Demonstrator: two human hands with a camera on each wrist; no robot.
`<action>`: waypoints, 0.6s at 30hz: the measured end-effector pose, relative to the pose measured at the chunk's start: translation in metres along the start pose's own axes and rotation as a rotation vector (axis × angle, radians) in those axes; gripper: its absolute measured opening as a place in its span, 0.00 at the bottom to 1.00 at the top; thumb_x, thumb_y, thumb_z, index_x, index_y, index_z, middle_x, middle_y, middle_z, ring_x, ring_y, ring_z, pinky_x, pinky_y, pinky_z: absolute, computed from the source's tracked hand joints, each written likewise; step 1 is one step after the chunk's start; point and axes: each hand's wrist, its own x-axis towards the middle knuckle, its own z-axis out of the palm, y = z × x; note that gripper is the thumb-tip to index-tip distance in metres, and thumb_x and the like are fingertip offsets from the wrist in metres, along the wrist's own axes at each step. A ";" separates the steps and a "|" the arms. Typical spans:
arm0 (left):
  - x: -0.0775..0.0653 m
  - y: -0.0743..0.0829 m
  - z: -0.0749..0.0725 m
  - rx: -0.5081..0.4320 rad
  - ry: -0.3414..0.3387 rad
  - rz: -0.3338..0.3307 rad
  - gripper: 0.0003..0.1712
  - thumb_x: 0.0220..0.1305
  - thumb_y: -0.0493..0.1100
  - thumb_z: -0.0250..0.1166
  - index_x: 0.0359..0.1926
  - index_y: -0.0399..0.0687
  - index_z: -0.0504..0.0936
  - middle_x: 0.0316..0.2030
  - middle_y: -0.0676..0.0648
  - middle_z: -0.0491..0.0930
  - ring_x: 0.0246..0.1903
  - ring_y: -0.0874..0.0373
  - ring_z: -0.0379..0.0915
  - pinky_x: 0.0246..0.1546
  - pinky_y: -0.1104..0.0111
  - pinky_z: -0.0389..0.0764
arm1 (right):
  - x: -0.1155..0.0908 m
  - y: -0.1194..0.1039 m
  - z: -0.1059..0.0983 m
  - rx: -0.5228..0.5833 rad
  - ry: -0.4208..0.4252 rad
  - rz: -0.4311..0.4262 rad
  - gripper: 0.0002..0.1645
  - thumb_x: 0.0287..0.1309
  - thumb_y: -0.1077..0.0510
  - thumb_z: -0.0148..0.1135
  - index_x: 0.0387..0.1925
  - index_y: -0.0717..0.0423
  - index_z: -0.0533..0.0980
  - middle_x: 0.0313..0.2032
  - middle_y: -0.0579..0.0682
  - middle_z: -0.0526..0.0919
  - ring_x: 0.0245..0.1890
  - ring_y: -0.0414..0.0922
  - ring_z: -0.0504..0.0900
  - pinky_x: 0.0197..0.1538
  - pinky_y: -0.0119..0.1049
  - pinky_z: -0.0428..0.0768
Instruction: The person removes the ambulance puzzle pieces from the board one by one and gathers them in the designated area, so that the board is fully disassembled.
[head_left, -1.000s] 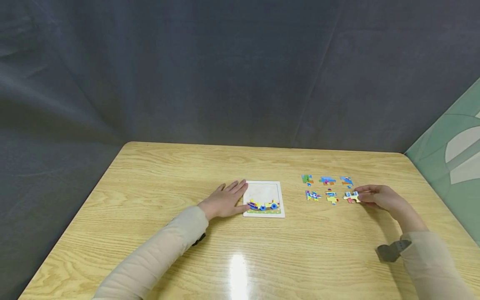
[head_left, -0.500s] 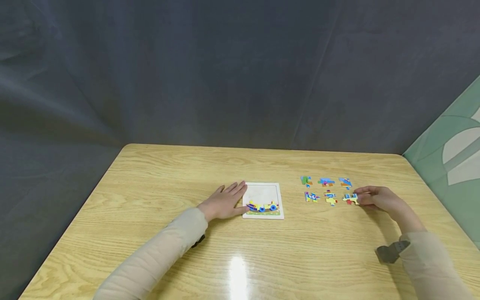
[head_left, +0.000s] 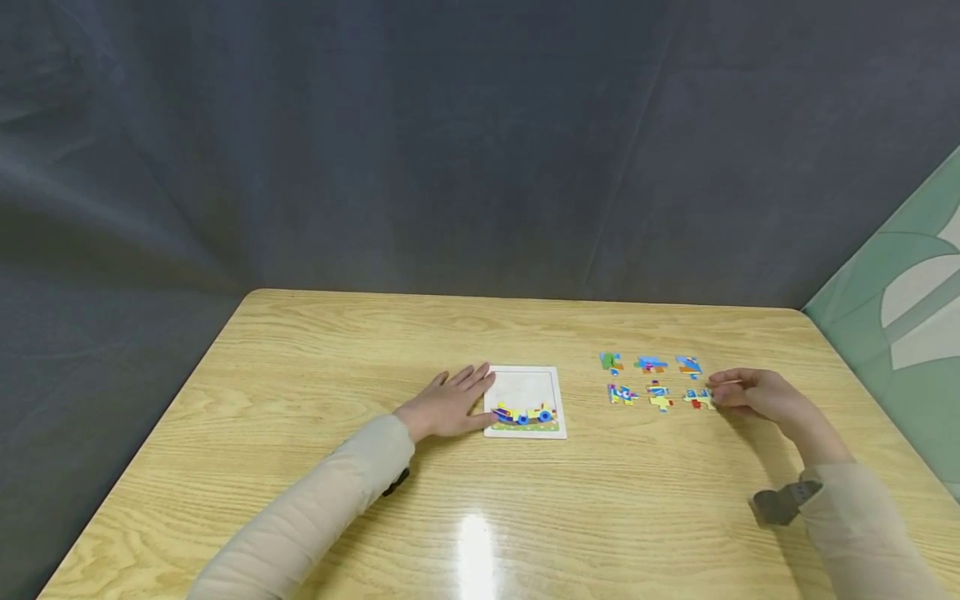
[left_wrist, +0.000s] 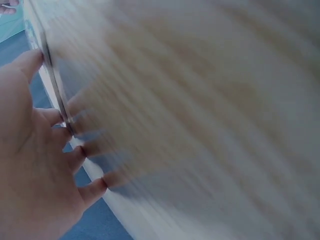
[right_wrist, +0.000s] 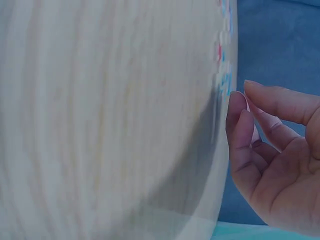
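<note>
A left hand [head_left: 447, 406] spread at the puzzle board [head_left: 522, 385], a right hand [head_left: 759, 396] at a yellow-and-red piece [head_left: 698, 400]

The left hand lay open, fingers apart, its fingertips and thumb touching the left side of the puzzle board. The board sat flat on the table [head_left: 337, 350], bordered in white; a strip of picture [head_left: 523, 416] with yellow shapes and blue wheels filled its lower part, while the upper part was bare.

To the board's right, apart from it, six loose pieces lay in two rows of three. The far row held a green piece [head_left: 611, 361] and two mostly blue pieces [head_left: 651, 363]. In the near row were a blue-and-yellow piece [head_left: 622, 394], a yellow piece [head_left: 661, 401] and, at right, the yellow-and-red piece.

The right hand's fingers were bent, thumb and forefinger close together at that last piece's right edge; whether they pinched it could not be told. A dark cloth [head_left: 450, 150] hung behind the table.
</note>
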 end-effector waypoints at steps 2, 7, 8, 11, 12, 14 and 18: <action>0.000 0.001 -0.002 -0.005 -0.008 0.004 0.43 0.69 0.68 0.42 0.76 0.58 0.41 0.77 0.55 0.34 0.77 0.55 0.32 0.75 0.49 0.39 | -0.001 -0.004 0.002 -0.013 -0.001 -0.018 0.34 0.64 0.60 0.58 0.60 0.81 0.59 0.31 0.25 0.78 0.32 0.21 0.76 0.39 0.23 0.80; -0.002 0.001 -0.005 -0.003 -0.032 -0.003 0.47 0.66 0.71 0.47 0.76 0.58 0.41 0.77 0.55 0.33 0.77 0.55 0.31 0.75 0.49 0.39 | 0.000 -0.021 0.013 -0.047 -0.006 -0.064 0.32 0.65 0.59 0.57 0.61 0.79 0.61 0.35 0.31 0.79 0.34 0.23 0.76 0.41 0.27 0.80; -0.002 0.001 -0.005 -0.001 -0.035 -0.006 0.48 0.65 0.71 0.48 0.76 0.58 0.41 0.77 0.56 0.33 0.77 0.56 0.31 0.75 0.50 0.39 | 0.000 -0.026 0.016 -0.057 -0.004 -0.074 0.32 0.64 0.59 0.58 0.61 0.77 0.61 0.36 0.33 0.79 0.34 0.24 0.76 0.41 0.28 0.79; -0.002 0.001 -0.005 -0.002 -0.042 -0.016 0.51 0.62 0.73 0.50 0.76 0.59 0.40 0.77 0.57 0.33 0.77 0.56 0.30 0.76 0.50 0.38 | 0.001 -0.040 0.029 -0.065 -0.005 -0.116 0.31 0.64 0.57 0.59 0.61 0.73 0.64 0.41 0.41 0.79 0.35 0.28 0.77 0.40 0.31 0.79; -0.002 0.000 -0.005 0.000 -0.042 -0.017 0.52 0.62 0.73 0.51 0.76 0.59 0.40 0.77 0.57 0.32 0.77 0.57 0.30 0.76 0.50 0.38 | 0.001 -0.046 0.033 -0.060 -0.007 -0.131 0.31 0.63 0.57 0.59 0.61 0.72 0.65 0.41 0.43 0.80 0.36 0.30 0.78 0.40 0.32 0.79; -0.001 -0.001 -0.004 0.002 -0.040 -0.018 0.52 0.61 0.74 0.50 0.76 0.59 0.40 0.77 0.57 0.32 0.77 0.57 0.30 0.76 0.50 0.38 | 0.000 -0.059 0.043 -0.058 -0.026 -0.167 0.30 0.64 0.57 0.58 0.61 0.71 0.65 0.44 0.49 0.79 0.38 0.31 0.78 0.41 0.33 0.80; 0.000 -0.003 -0.001 0.002 -0.032 -0.020 0.53 0.61 0.74 0.50 0.76 0.59 0.40 0.77 0.57 0.32 0.77 0.56 0.30 0.76 0.51 0.38 | 0.001 -0.086 0.067 -0.036 -0.066 -0.211 0.27 0.63 0.59 0.58 0.60 0.70 0.67 0.44 0.52 0.80 0.40 0.34 0.79 0.44 0.34 0.80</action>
